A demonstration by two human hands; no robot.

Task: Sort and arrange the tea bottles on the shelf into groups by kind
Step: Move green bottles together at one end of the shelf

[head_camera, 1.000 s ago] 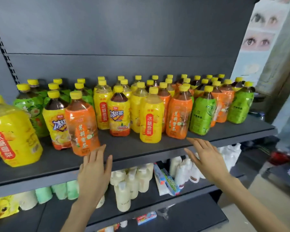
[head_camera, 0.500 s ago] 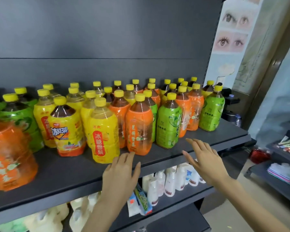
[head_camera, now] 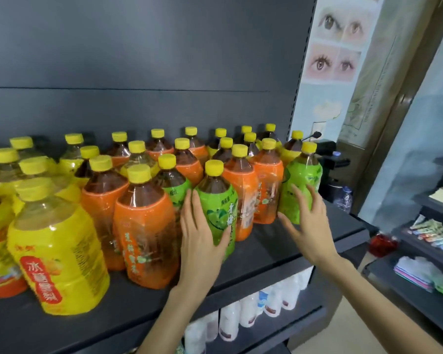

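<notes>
Many yellow-capped tea bottles stand mixed on the dark shelf (head_camera: 279, 254): yellow, orange and green labels. My left hand (head_camera: 200, 233) reaches round the left side of a front green bottle (head_camera: 219, 213), fingers straight up, thumb under its lower right. My right hand (head_camera: 308, 221) is spread in front of the rightmost green bottle (head_camera: 298, 190), fingertips on or near its label. An orange bottle (head_camera: 146, 236) stands just left of my left hand. A big yellow bottle (head_camera: 59, 254) stands at the front left.
The shelf's right end (head_camera: 353, 226) lies just beyond the rightmost green bottle. White bottles (head_camera: 243, 312) fill the lower shelf. Another rack with packets and cloths (head_camera: 425, 272) stands to the right. A dark panel (head_camera: 138, 72) backs the shelf.
The view swung right and closer. Both hands rose from the shelf's front edge to the two green bottles, left to the front one, right to the rightmost one.
</notes>
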